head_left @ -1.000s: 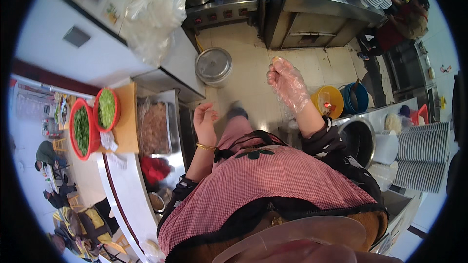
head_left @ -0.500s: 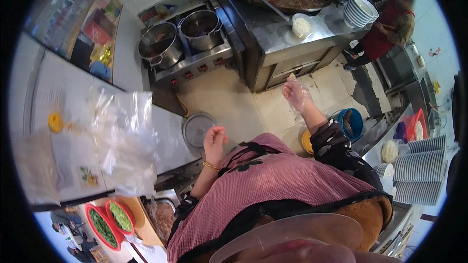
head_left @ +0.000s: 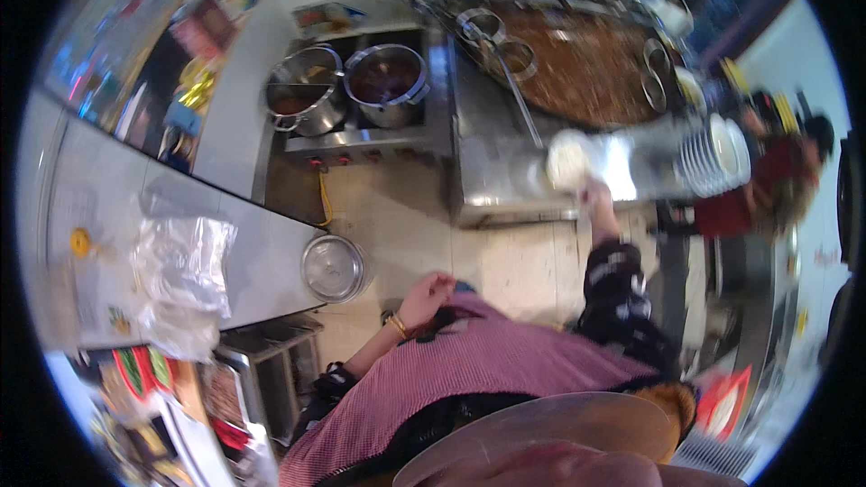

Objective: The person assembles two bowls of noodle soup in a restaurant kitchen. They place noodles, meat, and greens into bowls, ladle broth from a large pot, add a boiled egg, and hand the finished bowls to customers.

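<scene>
My right hand (head_left: pixel 595 199) reaches forward to the front edge of the steel counter (head_left: pixel 483 176), right beside a white tub (head_left: pixel 567 160) with pale contents. Motion smears its fingers, so I cannot make out whether they touch the tub. Low in front of my pink apron (head_left: pixel 505 352) is my left hand (head_left: pixel 426 299), its fingers curled together with nothing visible in them. On the counter behind the tub sits a wide pan (head_left: pixel 586 72) of brown liquid. A long-handled ring tool (head_left: pixel 516 90) leans out over its near rim.
Two steel pots (head_left: pixel 386 86) stand on a stove at left. Stacked white bowls (head_left: pixel 713 158) sit at the counter's right end, near a person in red (head_left: pixel 762 185). A round metal lid (head_left: pixel 332 268) lies beside the white worktop (head_left: pixel 262 261), which holds clear plastic bags (head_left: pixel 185 261).
I have moved toward the counter, and the view has shifted with me. My right hand has gone from above the floor to beside the white tub. My left hand stays low and curled.
</scene>
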The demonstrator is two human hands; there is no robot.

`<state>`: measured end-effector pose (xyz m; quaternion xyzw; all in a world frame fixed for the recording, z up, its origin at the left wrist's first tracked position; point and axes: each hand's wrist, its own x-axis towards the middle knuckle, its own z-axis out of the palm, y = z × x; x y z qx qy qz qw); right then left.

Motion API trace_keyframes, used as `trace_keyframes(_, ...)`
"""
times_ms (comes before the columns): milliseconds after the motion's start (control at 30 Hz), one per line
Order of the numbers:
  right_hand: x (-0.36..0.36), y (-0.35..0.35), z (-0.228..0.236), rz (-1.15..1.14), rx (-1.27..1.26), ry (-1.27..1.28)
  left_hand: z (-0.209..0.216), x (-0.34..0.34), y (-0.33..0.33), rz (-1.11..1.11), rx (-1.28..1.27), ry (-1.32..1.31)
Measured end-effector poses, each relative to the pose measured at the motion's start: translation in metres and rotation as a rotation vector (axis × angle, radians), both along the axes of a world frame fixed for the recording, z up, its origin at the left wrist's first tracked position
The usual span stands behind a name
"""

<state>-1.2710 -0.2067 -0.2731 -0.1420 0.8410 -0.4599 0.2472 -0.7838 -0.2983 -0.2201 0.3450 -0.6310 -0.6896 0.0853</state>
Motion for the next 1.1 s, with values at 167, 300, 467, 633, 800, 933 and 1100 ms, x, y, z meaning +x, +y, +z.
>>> trace_keyframes(167, 0.014, 0.007, -0.004, -0.061, -0.272, -0.329, -0.009, -0.010, 0.007, 0.172, 0.049, 0.037)
trace_keyframes(300, 0.067, -0.001, 0.016, 0.026, -0.227, -0.374, -0.015, -0.006, 0.014, 0.309, 0.014, 0.016)
trace_keyframes(467, 0.189, -0.051, 0.031, 0.455, -0.057, -0.570, -0.011, 0.026, 0.029, 0.431, -0.104, -0.136)
trace_keyframes(633, 0.369, -0.101, 0.059, 1.056, -0.080, -0.722, 0.009, 0.116, 0.062, 0.922, 0.345, 0.342)
trace_keyframes(800, 0.549, -0.117, 0.097, 1.515, -0.007, -0.838, 0.015, 0.223, 0.120, 1.418, 0.131, 0.728)
trace_keyframes(933, 0.680, -0.107, 0.100, 1.863, 0.109, -0.990, 0.000, 0.301, 0.188, 1.756, 0.000, 0.856)
trace_keyframes(1100, 0.827, -0.103, 0.099, 2.116, 0.248, -1.043, 0.005, 0.371, 0.273, 2.081, -0.259, 0.817)
